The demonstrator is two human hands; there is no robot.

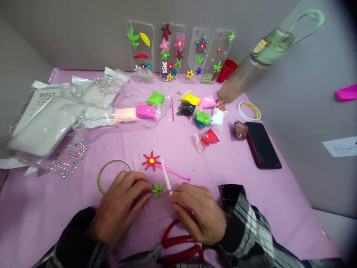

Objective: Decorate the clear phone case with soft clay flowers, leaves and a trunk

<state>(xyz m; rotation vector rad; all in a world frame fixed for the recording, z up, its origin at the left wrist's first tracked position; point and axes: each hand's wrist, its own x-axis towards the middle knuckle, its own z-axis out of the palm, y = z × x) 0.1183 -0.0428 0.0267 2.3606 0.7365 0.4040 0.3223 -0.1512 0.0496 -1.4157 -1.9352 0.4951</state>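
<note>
Lilac-covered bench (237, 163), clear phone case (156, 177) near the front, red-handled scissors (170, 242) nearer still, tape roll (99, 175) at left, gem sheet (69, 158) beyond, bright packets (190, 99) further back, dark phone (263, 145) at right, brown lump (240, 130) beside it, apparently wrapped.

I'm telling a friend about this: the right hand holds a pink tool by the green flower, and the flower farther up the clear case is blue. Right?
Not quite: the head view shows the flower farther up the clear case is red, not blue. The right hand holds a pink tool by the green flower.
</note>
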